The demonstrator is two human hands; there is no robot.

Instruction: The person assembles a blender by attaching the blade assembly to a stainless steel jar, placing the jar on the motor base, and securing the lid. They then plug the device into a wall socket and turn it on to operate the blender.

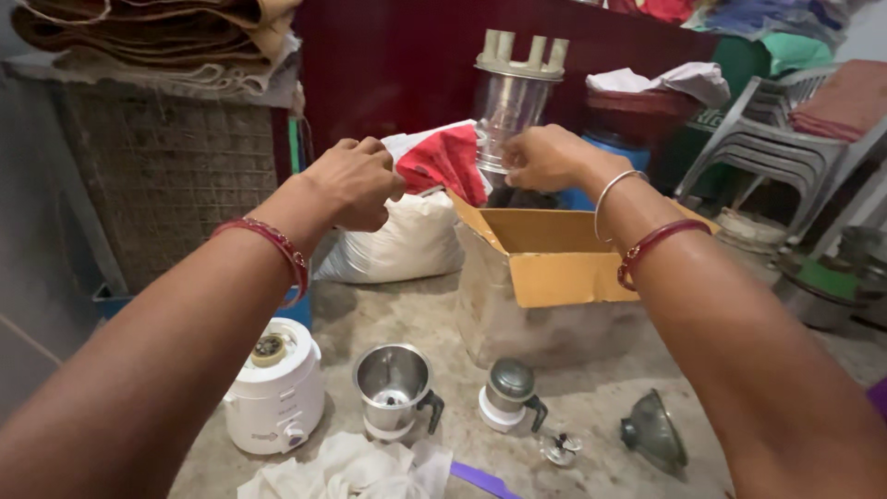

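Head view: the left hand (356, 180) and right hand (550, 157), raised at about twelve o'clock above the open cardboard box (554, 268), are both pinched shut on a red-and-white cloth (443, 159) stretched between them, its long axis running nine to three o'clock. A steel mixer jar (511, 106) stands inverted just behind the right hand, touching or nearly so, hence nearer that hand. On the floor at six o'clock lie a white mixer base (277, 388) and an open steel jar (395, 383).

A white mixer base (275, 388) sits at seven o'clock, an open steel jar (394, 383) beside it, stacked plastic chairs (771, 120) at two o'clock.
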